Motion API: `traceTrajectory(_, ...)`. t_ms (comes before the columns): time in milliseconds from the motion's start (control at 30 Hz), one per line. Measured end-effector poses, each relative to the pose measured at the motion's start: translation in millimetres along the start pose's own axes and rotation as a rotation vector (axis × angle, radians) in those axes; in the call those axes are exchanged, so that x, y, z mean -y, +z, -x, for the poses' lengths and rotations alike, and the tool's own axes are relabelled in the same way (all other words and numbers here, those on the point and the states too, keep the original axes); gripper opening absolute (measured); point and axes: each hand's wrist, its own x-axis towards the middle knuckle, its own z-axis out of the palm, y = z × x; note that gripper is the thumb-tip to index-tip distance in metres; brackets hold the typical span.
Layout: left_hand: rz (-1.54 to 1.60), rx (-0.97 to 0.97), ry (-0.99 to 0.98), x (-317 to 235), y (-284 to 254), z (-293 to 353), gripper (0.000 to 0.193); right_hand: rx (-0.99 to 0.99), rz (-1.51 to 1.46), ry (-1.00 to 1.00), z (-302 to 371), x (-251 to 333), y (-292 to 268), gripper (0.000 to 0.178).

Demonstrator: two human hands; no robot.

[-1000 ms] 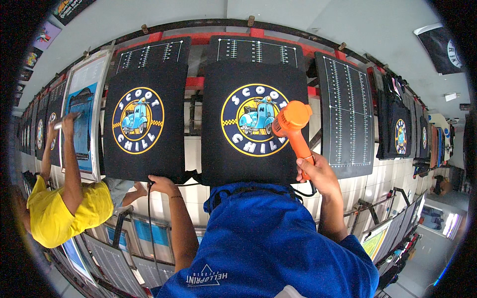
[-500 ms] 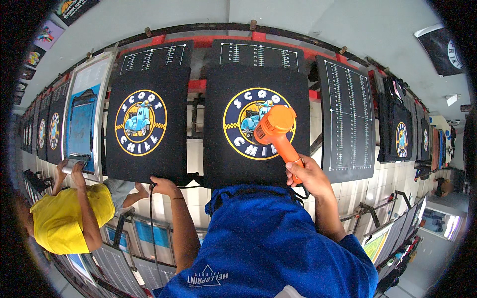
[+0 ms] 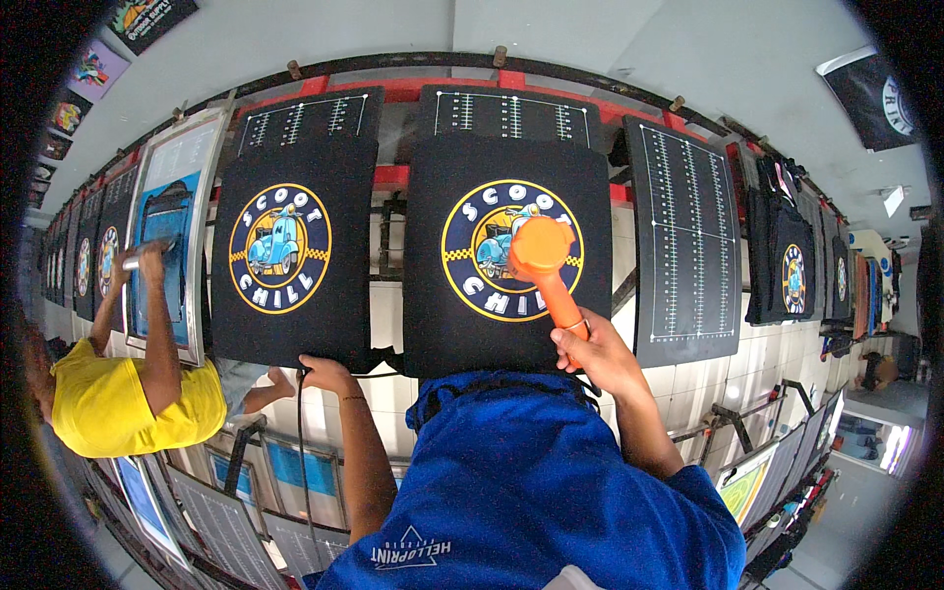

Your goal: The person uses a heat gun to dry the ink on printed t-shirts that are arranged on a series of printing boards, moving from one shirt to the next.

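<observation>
My right hand point(image 3: 602, 356) grips the handle of an orange heat gun point(image 3: 543, 248), held over a black T-shirt point(image 3: 433, 324). That shirt is spread on a board and bears a round print point(image 3: 470, 211) of a blue scooter in a yellow ring; the gun hides part of it. Fingers curled, my left hand point(image 3: 324, 376) holds a black cable point(image 3: 303, 433) by the lower edge of a second black T-shirt point(image 3: 339, 329) with a matching print point(image 3: 280, 251). The cable hangs down from that hand, and a length also runs right toward my waist.
Bare black boards with white ruled lines, one just right point(image 3: 683, 236), stand on a red and black rack point(image 3: 393, 90). At left a co-worker in a yellow shirt point(image 3: 138, 398) works over a framed blue screen point(image 3: 162, 221). More printed black shirts point(image 3: 782, 256) hang at far right.
The heat gun has turned and shifted slightly right and down over the print. My left hand stays almost in place. The co-worker's hands have moved up the blue screen.
</observation>
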Motion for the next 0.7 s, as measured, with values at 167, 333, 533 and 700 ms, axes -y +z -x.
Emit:
traceTrajectory(167, 0.087, 0.089, -0.100, -21, -2, 11, 0.063, -0.187, -0.057, 0.032, 15, -3, -20, 0.034)
traceTrajectory(333, 0.058, 0.048, -0.060, -16, -3, 7, 0.059, -0.216, -0.148, -0.008, 7, -9, -36, 0.027)
traceTrajectory(533, 0.090, 0.045, -0.013, -40, -3, 22, 0.057, -0.240, -0.138, -0.040, -7, -1, -37, 0.028)
traceTrajectory(700, 0.048, 0.031, -0.062, -24, 1, 12, 0.057, -0.220, -0.078, -0.099, -15, 2, -32, 0.030)
